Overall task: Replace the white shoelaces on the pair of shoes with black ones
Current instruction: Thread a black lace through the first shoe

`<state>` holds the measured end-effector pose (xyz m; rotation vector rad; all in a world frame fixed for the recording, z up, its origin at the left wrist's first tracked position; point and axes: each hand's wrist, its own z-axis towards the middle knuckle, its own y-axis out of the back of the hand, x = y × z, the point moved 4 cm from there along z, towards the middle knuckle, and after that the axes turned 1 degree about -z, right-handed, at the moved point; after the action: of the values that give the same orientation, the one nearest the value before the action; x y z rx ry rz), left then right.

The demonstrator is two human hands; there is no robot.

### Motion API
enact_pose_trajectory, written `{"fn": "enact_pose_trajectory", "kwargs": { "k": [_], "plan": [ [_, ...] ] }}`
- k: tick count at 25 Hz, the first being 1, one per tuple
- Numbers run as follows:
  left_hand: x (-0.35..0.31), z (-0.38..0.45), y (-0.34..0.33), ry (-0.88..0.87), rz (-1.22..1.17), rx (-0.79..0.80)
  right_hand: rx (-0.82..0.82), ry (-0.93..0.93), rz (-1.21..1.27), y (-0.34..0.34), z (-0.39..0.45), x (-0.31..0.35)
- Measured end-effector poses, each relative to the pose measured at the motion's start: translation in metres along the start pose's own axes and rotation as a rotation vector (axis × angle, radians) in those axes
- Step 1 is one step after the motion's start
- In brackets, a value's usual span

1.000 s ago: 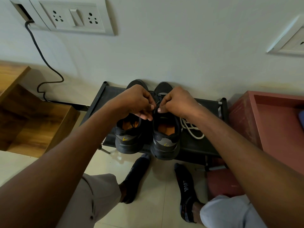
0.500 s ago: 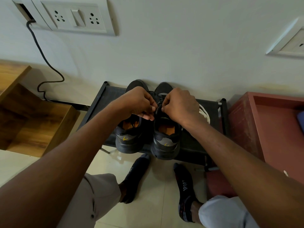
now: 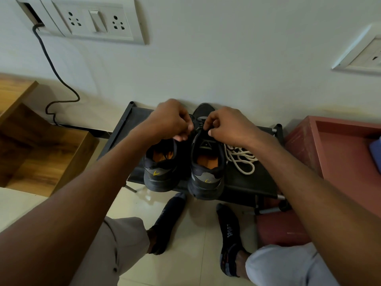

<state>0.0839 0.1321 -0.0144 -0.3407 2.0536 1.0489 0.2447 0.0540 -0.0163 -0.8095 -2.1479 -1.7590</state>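
Observation:
Two dark grey shoes with orange insoles stand heel-toward-me on a low black rack (image 3: 243, 182): the left shoe (image 3: 160, 172) and the right shoe (image 3: 207, 176). My left hand (image 3: 171, 120) and my right hand (image 3: 226, 126) hover over the right shoe's eyelets, each pinching an end of the black shoelace (image 3: 199, 129). Most of the lace is hidden by my fingers. The removed white shoelaces (image 3: 241, 157) lie in a loose heap on the rack, right of the right shoe and under my right wrist.
The rack stands against a white wall (image 3: 226, 58) with a socket panel (image 3: 99, 19) and a hanging black cable (image 3: 53, 65). A wooden cabinet (image 3: 37, 151) is to the left, a red-brown box (image 3: 340, 153) to the right. My socked feet (image 3: 169, 219) rest on the tiled floor.
Both hands have stayed at the right shoe's lacing, shifting slightly. My right wrist has moved up, uncovering more of the white laces heap.

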Motion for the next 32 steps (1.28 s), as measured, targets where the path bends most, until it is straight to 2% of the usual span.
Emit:
{"fn": "enact_pose_trajectory", "kwargs": {
  "k": [2,3,5,6,8,9,10,12,13,14,16,17,19,22,25,27,29,32],
  "plan": [
    [-0.014,-0.005,0.017,-0.085,-0.178,-0.085,-0.029,-0.019,0.047,0.008,0.0,-0.008],
    [-0.021,-0.01,0.026,-0.126,-0.404,-0.086,-0.058,-0.03,0.082,0.011,0.0,-0.011],
    [-0.034,-0.02,0.042,-0.22,-0.919,0.01,-0.127,-0.001,0.186,0.018,0.0,-0.009],
    [-0.041,-0.026,0.049,-0.281,-1.093,0.057,-0.118,0.043,0.261,0.019,-0.001,-0.004],
    [-0.047,-0.034,0.059,-0.383,-1.246,0.05,0.013,0.143,0.332,0.012,-0.002,0.009],
    [-0.046,-0.035,0.062,-0.404,-1.234,-0.015,0.063,0.178,0.29,0.005,-0.001,0.014],
    [-0.045,-0.036,0.066,-0.417,-1.124,-0.121,0.065,0.196,0.247,0.0,-0.001,0.018],
    [-0.039,-0.035,0.068,-0.431,-0.616,-0.298,-0.067,0.197,0.28,0.005,0.0,0.024],
    [-0.036,-0.034,0.062,-0.417,-0.343,-0.272,-0.173,0.194,0.364,0.012,0.0,0.027],
    [-0.032,-0.034,0.05,-0.378,-0.134,-0.169,-0.278,0.202,0.465,0.021,-0.002,0.03],
    [-0.026,-0.034,0.022,-0.294,0.06,0.033,-0.408,0.276,0.604,0.037,-0.006,0.035],
    [-0.028,-0.033,0.014,-0.279,0.061,0.04,-0.423,0.317,0.632,0.041,-0.009,0.038],
    [-0.035,-0.027,0.014,-0.286,-0.064,-0.072,-0.407,0.314,0.655,0.038,-0.009,0.038],
    [-0.045,-0.021,0.034,-0.428,-0.44,-0.242,-0.341,0.142,0.612,0.029,-0.001,0.025],
    [-0.051,-0.029,0.049,-0.592,-0.695,-0.249,-0.013,0.124,0.399,0.011,-0.001,0.018],
    [-0.053,-0.033,0.05,-0.589,-0.758,-0.202,0.062,0.157,0.22,0.002,-0.003,0.017],
    [-0.043,-0.03,0.051,-0.431,-0.659,-0.24,-0.014,0.143,0.255,0.003,0.001,0.015],
    [-0.013,-0.024,0.051,-0.142,-0.177,-0.239,-0.189,0.056,0.401,0.008,0.011,0.005]
  ]
}}
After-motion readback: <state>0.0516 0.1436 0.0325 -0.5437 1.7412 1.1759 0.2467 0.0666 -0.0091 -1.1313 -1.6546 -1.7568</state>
